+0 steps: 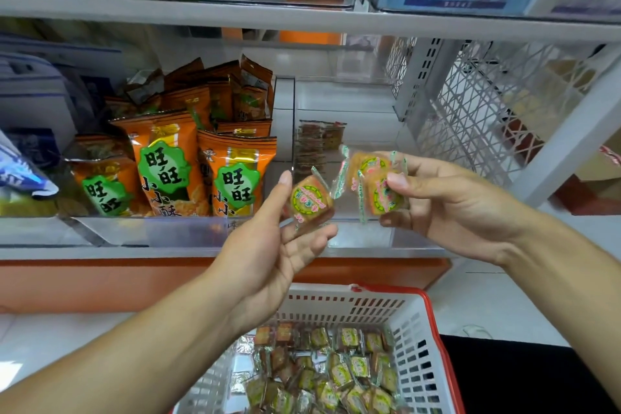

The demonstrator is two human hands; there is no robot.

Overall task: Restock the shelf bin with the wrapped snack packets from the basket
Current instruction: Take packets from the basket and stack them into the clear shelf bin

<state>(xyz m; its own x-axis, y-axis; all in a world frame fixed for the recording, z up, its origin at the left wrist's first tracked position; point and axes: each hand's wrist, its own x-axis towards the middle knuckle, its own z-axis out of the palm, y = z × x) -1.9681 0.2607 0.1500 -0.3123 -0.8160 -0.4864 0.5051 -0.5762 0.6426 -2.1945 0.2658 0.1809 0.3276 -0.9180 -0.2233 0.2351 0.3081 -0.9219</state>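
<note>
Both hands are raised in front of the middle shelf, each carrying stock from the basket below. The left hand (pixel 268 245) pinches a single wrapped snack packet (pixel 311 202) between thumb and curled fingers, label toward the camera, probably so the face can be checked before it goes in. The right hand (pixel 447 205) grips a small cluster of packets (pixel 373 178), at least two and perhaps three, with the thumb pressed on the front one and the fingers behind; how many exactly I cannot tell, since the clear wrappers overlap.

The hands hover just in front of the clear shelf bin (pixel 359 235), above its front lip, which reads as the moment just before the packets are dropped or set inside. The bin is nearly bare: a short stack of similar packets (pixel 319 141) stands against its left wall toward the back, so new ones likely go in front of or beside that stack. A clear divider separates this bin from the neighbouring one to the left, which is full of orange rice-cracker bags (pixel 201 165) standing upright with labels forward.

The white basket with a red rim (pixel 413 323) sits directly beneath the hands, near the shelf's front edge, keeping each reach short. It holds many loose packets (pixel 336 370) piled on its floor, so most of the restocking seems still ahead.
</note>
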